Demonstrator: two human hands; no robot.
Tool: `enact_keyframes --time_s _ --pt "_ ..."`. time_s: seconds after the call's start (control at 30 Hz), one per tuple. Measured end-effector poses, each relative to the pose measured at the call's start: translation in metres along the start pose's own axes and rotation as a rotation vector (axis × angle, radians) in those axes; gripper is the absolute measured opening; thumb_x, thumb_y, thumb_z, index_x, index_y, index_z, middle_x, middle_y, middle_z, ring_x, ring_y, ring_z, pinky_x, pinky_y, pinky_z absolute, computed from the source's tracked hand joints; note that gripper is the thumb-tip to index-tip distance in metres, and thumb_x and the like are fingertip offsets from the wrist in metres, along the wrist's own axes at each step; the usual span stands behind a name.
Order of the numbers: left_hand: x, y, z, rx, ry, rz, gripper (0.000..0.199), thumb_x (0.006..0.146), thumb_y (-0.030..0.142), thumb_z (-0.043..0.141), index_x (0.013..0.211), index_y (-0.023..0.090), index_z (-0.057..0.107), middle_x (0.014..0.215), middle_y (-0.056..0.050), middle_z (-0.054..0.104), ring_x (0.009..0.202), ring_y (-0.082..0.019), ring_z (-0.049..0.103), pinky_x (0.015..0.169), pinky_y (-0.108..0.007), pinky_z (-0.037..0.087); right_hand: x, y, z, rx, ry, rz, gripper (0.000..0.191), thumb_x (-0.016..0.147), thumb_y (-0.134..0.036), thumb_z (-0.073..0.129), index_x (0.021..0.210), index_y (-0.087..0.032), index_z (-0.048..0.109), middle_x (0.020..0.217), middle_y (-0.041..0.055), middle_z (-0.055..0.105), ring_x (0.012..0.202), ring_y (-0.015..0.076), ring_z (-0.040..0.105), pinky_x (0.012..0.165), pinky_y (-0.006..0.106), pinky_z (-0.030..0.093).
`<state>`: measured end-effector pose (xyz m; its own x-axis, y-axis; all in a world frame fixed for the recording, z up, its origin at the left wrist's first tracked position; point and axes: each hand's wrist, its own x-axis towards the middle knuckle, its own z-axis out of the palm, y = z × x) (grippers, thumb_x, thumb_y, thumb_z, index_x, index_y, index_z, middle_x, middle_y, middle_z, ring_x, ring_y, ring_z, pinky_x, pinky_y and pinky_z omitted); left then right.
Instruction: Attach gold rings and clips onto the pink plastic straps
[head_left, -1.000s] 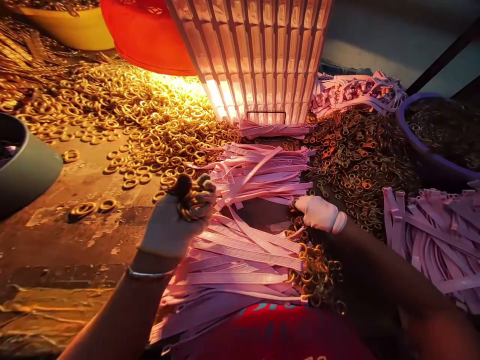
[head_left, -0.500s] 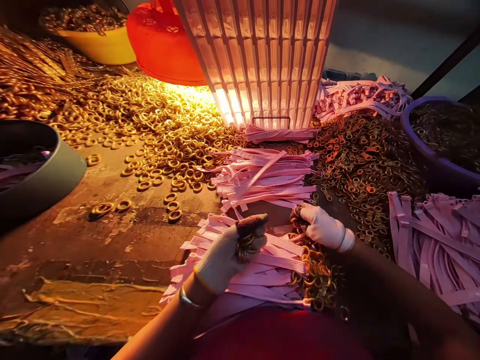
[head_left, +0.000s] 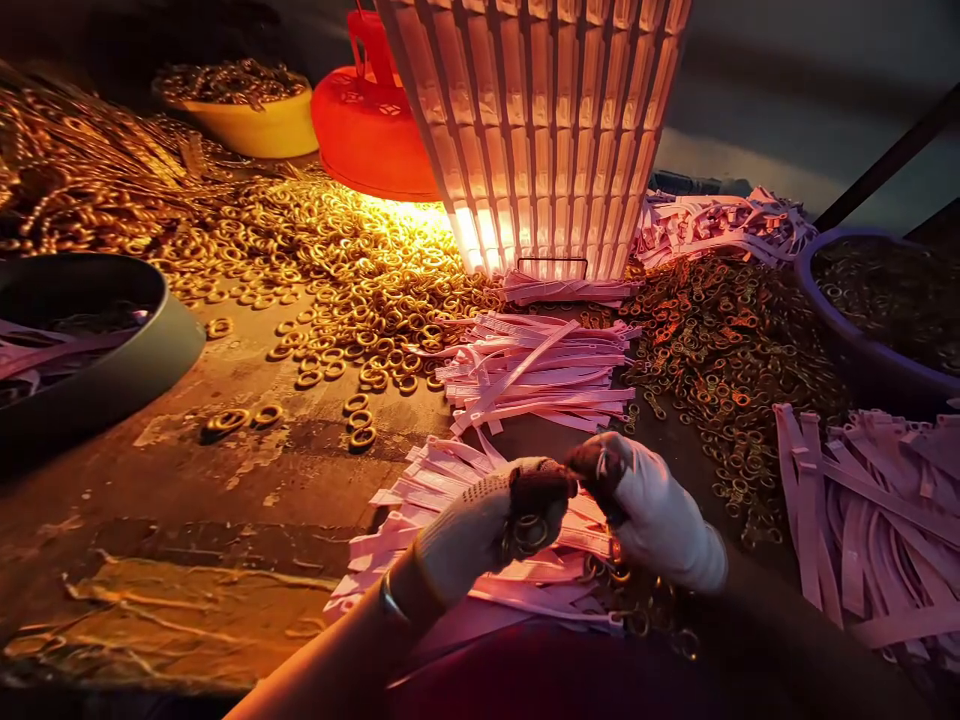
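Observation:
My left hand (head_left: 480, 525), in a white glove with dark fingertips, is curled around brass-coloured metal rings (head_left: 530, 533). Its thumb and forefinger meet the fingertips of my right hand (head_left: 660, 515), gloved alike and closed in a pinch. What lies between the fingertips is too dark and small to make out. Below both hands spreads a layer of pink straps (head_left: 420, 500), their right ends beside a cluster of rings (head_left: 637, 620) partly hidden by my right hand. A second bundle of pink straps (head_left: 536, 370) lies just beyond my hands.
A large heap of brass rings (head_left: 360, 260) covers the back left under a red lamp (head_left: 375, 135) by a ribbed panel (head_left: 551, 130). Small metal clasps (head_left: 727, 350) pile up at right. A grey-green tub (head_left: 176, 335), purple tub (head_left: 806, 275) and more straps (head_left: 862, 520) flank the table.
My hands have come together; the right moved left and nearer to me, the left slightly right. The view has shifted, so the surroundings sit lower and mostly further right.

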<state>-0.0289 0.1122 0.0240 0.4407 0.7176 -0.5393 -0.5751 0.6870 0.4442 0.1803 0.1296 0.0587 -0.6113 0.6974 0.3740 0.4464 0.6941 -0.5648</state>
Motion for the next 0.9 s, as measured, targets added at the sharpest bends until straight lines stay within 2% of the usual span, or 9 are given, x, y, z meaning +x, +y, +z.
enact_keyframes --time_s 0.07,0.13,0.3,0.47,0.5,0.6,0.77,0.83,0.9 --pt "0.002 -0.002 0.005 0.043 0.028 0.043 0.017 0.074 0.025 0.083 0.079 0.013 0.072 0.058 -0.002 0.059 0.047 -0.008 0.051 0.043 -0.017 0.04 -0.005 0.001 0.002 -0.099 0.023 0.205 0.039 0.093 -0.013 0.05 0.129 -0.024 0.058 0.103 0.0098 0.07 0.091 0.0233 0.066 0.082 0.035 0.055" --pt "0.004 -0.004 0.009 0.11 0.065 0.091 0.026 0.07 0.031 0.086 0.075 0.012 0.07 0.057 0.0 0.056 0.046 -0.006 0.047 0.043 -0.015 0.037 -0.007 0.003 0.004 -0.161 -0.056 0.346 0.038 0.091 -0.014 0.054 0.128 -0.024 0.059 0.099 0.01 0.07 0.09 0.0256 0.067 0.081 0.036 0.055" --pt "0.003 -0.009 0.007 0.308 0.056 0.183 0.042 0.068 0.048 0.085 0.082 0.013 0.067 0.061 0.001 0.057 0.045 -0.006 0.045 0.04 -0.016 0.033 0.0 0.002 0.012 -0.186 -0.244 0.383 0.033 0.082 -0.01 0.059 0.113 -0.02 0.064 0.103 0.0109 0.072 0.095 0.0255 0.067 0.083 0.033 0.052" --pt "0.008 -0.017 -0.003 0.384 0.02 0.208 0.037 0.081 0.051 0.074 0.086 0.017 0.061 0.062 0.002 0.059 0.045 -0.008 0.048 0.039 -0.018 0.034 0.009 0.001 0.015 -0.342 -0.346 0.442 0.009 0.08 -0.014 0.059 0.086 -0.018 0.064 0.084 0.0079 0.071 0.077 0.021 0.065 0.067 0.029 0.042" --pt "0.01 -0.019 -0.005 0.367 0.016 0.197 0.034 0.083 0.049 0.073 0.084 0.018 0.06 0.061 0.002 0.058 0.044 -0.008 0.048 0.039 -0.018 0.034 0.01 0.001 0.014 -0.369 -0.346 0.447 0.003 0.082 -0.018 0.061 0.081 -0.019 0.063 0.08 0.0069 0.07 0.072 0.0199 0.063 0.064 0.029 0.039" --pt "0.018 -0.023 -0.008 0.245 0.003 0.142 0.029 0.081 0.041 0.076 0.078 0.017 0.059 0.06 0.002 0.057 0.045 -0.007 0.048 0.041 -0.017 0.036 0.013 -0.002 0.014 -0.386 -0.363 0.402 0.013 0.085 -0.028 0.062 0.074 -0.02 0.061 0.072 0.0049 0.069 0.065 0.0178 0.061 0.059 0.029 0.033" --pt "0.019 -0.017 -0.005 0.002 0.041 0.102 0.012 0.081 0.023 0.073 0.085 0.014 0.067 0.069 -0.001 0.064 0.052 -0.007 0.055 0.044 -0.014 0.041 0.008 -0.001 0.027 -0.47 -0.33 0.314 0.016 0.082 -0.031 0.064 0.077 -0.016 0.065 0.076 0.0124 0.071 0.068 0.023 0.064 0.061 0.032 0.033" --pt "0.018 -0.008 -0.002 -0.1 0.061 0.016 0.005 0.087 0.018 0.065 0.091 0.014 0.066 0.065 -0.001 0.063 0.048 -0.006 0.054 0.04 -0.013 0.039 0.005 0.006 0.032 -0.356 -0.292 0.393 0.014 0.086 -0.028 0.061 0.08 -0.016 0.066 0.074 0.0111 0.071 0.065 0.0219 0.063 0.059 0.031 0.036" --pt "0.018 0.001 0.0 -0.22 0.052 -0.058 0.008 0.092 0.014 0.057 0.091 0.012 0.064 0.059 0.001 0.058 0.042 -0.005 0.049 0.035 -0.012 0.035 0.006 0.015 0.032 -0.133 -0.205 0.451 0.014 0.091 -0.027 0.058 0.085 -0.018 0.067 0.072 0.0066 0.071 0.063 0.0197 0.063 0.058 0.029 0.04"
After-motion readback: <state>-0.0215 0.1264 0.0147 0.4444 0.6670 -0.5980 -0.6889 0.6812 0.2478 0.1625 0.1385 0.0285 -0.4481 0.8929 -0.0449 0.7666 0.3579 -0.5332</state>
